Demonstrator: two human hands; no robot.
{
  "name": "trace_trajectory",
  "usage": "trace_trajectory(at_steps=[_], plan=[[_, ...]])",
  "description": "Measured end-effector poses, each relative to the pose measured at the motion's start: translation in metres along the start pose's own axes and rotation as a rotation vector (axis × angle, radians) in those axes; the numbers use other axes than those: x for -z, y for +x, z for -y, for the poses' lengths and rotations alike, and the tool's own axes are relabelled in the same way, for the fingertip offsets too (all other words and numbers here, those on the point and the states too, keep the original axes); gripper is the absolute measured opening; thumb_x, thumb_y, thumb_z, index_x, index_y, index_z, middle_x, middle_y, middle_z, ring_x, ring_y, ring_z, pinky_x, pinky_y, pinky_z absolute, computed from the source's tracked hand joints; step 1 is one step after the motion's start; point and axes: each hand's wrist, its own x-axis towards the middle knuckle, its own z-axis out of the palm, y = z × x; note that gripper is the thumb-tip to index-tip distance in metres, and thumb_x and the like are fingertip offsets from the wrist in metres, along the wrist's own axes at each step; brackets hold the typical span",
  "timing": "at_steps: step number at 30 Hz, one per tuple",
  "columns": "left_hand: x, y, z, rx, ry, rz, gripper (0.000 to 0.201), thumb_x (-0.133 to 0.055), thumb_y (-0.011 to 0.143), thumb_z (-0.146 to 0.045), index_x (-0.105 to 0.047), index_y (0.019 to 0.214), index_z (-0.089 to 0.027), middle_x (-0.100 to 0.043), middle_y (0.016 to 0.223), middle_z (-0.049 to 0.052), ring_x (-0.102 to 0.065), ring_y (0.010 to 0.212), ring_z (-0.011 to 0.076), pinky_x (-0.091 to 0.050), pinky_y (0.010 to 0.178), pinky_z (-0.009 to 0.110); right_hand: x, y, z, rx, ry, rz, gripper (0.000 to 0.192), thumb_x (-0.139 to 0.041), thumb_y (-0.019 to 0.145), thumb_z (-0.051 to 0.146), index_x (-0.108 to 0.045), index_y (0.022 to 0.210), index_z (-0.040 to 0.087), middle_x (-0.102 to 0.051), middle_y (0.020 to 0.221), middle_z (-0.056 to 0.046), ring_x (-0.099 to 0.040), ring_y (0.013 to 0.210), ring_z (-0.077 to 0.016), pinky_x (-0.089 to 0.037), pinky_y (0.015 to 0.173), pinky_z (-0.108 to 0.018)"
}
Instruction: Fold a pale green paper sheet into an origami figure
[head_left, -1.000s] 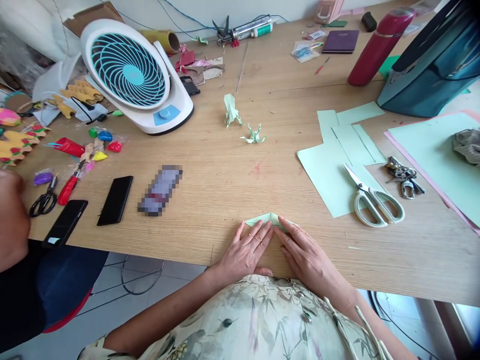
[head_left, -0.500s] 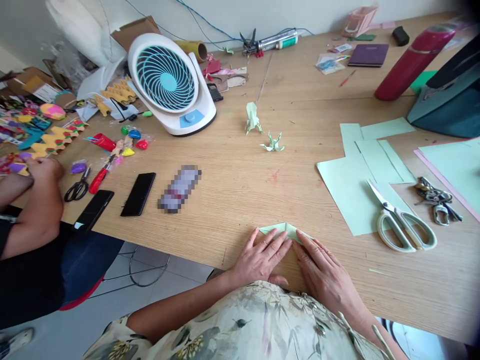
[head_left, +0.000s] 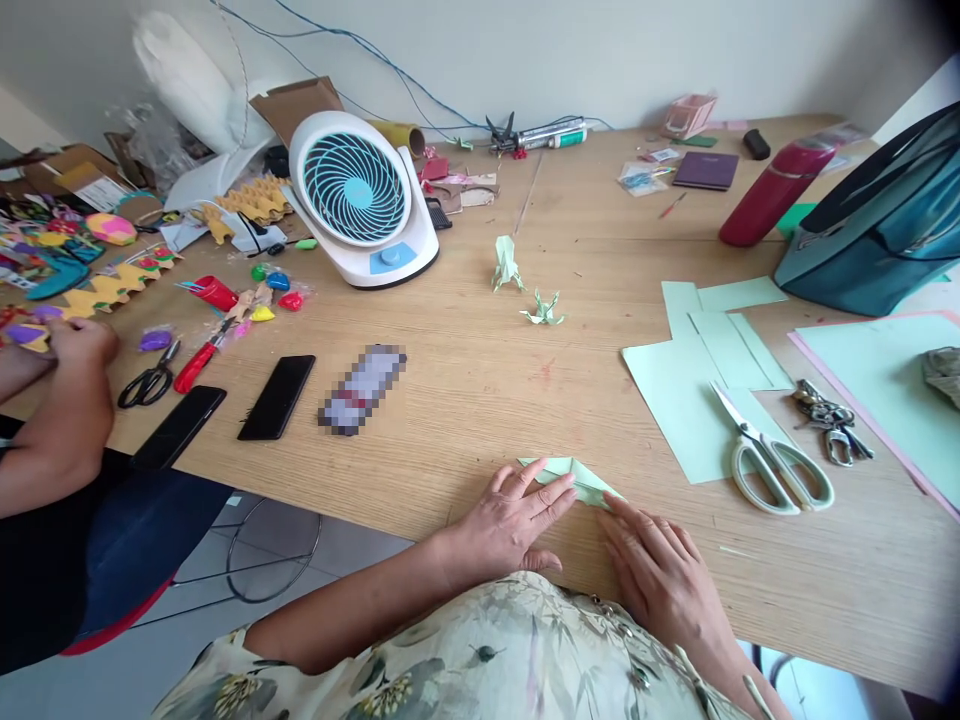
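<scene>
A folded piece of pale green paper (head_left: 576, 476) lies flat near the front edge of the wooden table (head_left: 480, 390). My left hand (head_left: 510, 520) rests on its left part with the fingers spread and pressing down. My right hand (head_left: 660, 575) lies flat just right of it, fingertips touching the paper's lower right edge. Two finished green paper figures (head_left: 507, 263) (head_left: 543, 309) stand further back at the table's middle.
Scissors (head_left: 772, 462) lie on green paper sheets (head_left: 690, 385) at the right, beside keys (head_left: 829, 420). A fan (head_left: 360, 195), two black phones (head_left: 276, 396), a red bottle (head_left: 772, 190) and a teal bag (head_left: 877, 240) stand around. Another person's arm (head_left: 60, 400) works at the left.
The camera has tilted up and drifted left. My right hand has slid back toward me off the paper's top, and the fold now shows more. The other person's arm has come into view.
</scene>
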Motion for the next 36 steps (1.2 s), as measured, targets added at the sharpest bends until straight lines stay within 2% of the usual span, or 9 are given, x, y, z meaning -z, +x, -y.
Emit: trace_trajectory(at_steps=[3, 7, 10, 12, 18, 22, 25, 33, 36], plan=[[0.004, 0.002, 0.004, -0.052, -0.067, 0.008, 0.078, -0.025, 0.098, -0.068, -0.037, 0.153, -0.014, -0.030, 0.163, 0.010, -0.037, 0.134, 0.0308, -0.037, 0.104, 0.043, 0.007, 0.007, -0.002, -0.133, 0.052, -0.054, 0.042, -0.046, 0.097, 0.013, -0.050, 0.138, 0.019, -0.060, 0.131, -0.016, -0.063, 0.107, -0.0268, -0.052, 0.086, -0.043], [0.008, 0.006, 0.004, -0.055, -0.126, -0.001, 0.078, -0.029, 0.098, -0.067, -0.041, 0.150, -0.011, -0.040, 0.155, 0.016, -0.038, 0.134, 0.0297, -0.033, 0.107, 0.042, 0.007, 0.019, -0.002, -0.255, 0.101, -0.078, 0.038, -0.046, 0.098, 0.018, -0.052, 0.135, 0.022, -0.063, 0.122, -0.013, -0.063, 0.104, -0.0270, -0.054, 0.084, -0.042], [0.009, 0.007, 0.004, -0.038, -0.123, -0.005, 0.074, -0.034, 0.097, -0.066, -0.042, 0.150, -0.013, -0.051, 0.146, 0.015, -0.041, 0.130, 0.0294, -0.034, 0.107, 0.042, 0.003, 0.023, 0.002, -0.296, 0.195, -0.055, 0.032, -0.045, 0.098, 0.019, -0.058, 0.127, 0.024, -0.066, 0.110, -0.009, -0.065, 0.096, -0.0237, -0.056, 0.079, -0.037], [0.011, 0.007, 0.006, -0.023, -0.097, 0.011, 0.070, -0.036, 0.099, -0.062, -0.042, 0.150, -0.015, -0.051, 0.147, 0.013, -0.043, 0.127, 0.0285, -0.036, 0.104, 0.042, 0.001, 0.024, 0.005, -0.311, 0.251, -0.060, 0.028, -0.045, 0.099, 0.020, -0.060, 0.122, 0.025, -0.067, 0.106, -0.008, -0.066, 0.093, -0.0216, -0.056, 0.077, -0.033], [0.018, 0.013, 0.013, 0.043, -0.113, 0.011, 0.062, -0.036, 0.102, -0.054, -0.045, 0.146, -0.011, -0.049, 0.150, 0.014, -0.044, 0.130, 0.0266, -0.039, 0.103, 0.041, -0.002, 0.026, 0.018, -0.223, 0.381, -0.029, 0.030, -0.053, 0.098, 0.024, -0.059, 0.128, 0.026, -0.067, 0.106, -0.008, -0.068, 0.091, -0.0195, -0.058, 0.075, -0.029], [0.020, 0.021, 0.010, 0.126, -0.228, -0.058, 0.055, -0.036, 0.103, -0.050, -0.051, 0.139, -0.011, -0.055, 0.141, 0.015, -0.049, 0.127, 0.0248, -0.042, 0.105, 0.041, -0.006, 0.031, 0.026, -0.098, 0.410, 0.012, 0.044, -0.052, 0.097, 0.020, -0.051, 0.140, 0.027, -0.067, 0.112, -0.010, -0.067, 0.100, -0.0207, -0.058, 0.083, -0.032], [0.022, 0.027, 0.009, 0.183, -0.300, -0.094, 0.047, -0.034, 0.105, -0.044, -0.055, 0.135, -0.014, -0.060, 0.133, 0.013, -0.052, 0.121, 0.0237, -0.044, 0.104, 0.041, -0.008, 0.036, 0.029, -0.093, 0.399, 0.001, 0.048, -0.049, 0.097, 0.017, -0.047, 0.144, 0.025, -0.067, 0.114, -0.010, -0.067, 0.101, -0.0203, -0.058, 0.084, -0.032], [0.028, 0.039, 0.007, 0.146, -0.220, -0.015, 0.055, -0.039, 0.102, -0.051, -0.048, 0.142, -0.016, -0.058, 0.137, 0.012, -0.050, 0.121, 0.0264, -0.044, 0.101, 0.041, 0.001, 0.038, 0.025, -0.144, 0.470, 0.027, 0.032, -0.044, 0.100, 0.018, -0.057, 0.130, 0.024, -0.070, 0.105, -0.008, -0.068, 0.091, -0.0184, -0.058, 0.077, -0.029], [0.024, 0.041, 0.005, 0.135, -0.165, -0.006, 0.044, -0.042, 0.103, -0.034, -0.047, 0.142, -0.016, -0.058, 0.138, 0.010, -0.050, 0.121, 0.0236, -0.043, 0.100, 0.038, 0.006, 0.032, 0.015, -0.177, 0.449, 0.032, 0.025, -0.044, 0.101, 0.017, -0.061, 0.118, 0.023, -0.069, 0.099, -0.006, -0.067, 0.086, -0.0172, -0.056, 0.074, -0.028]])
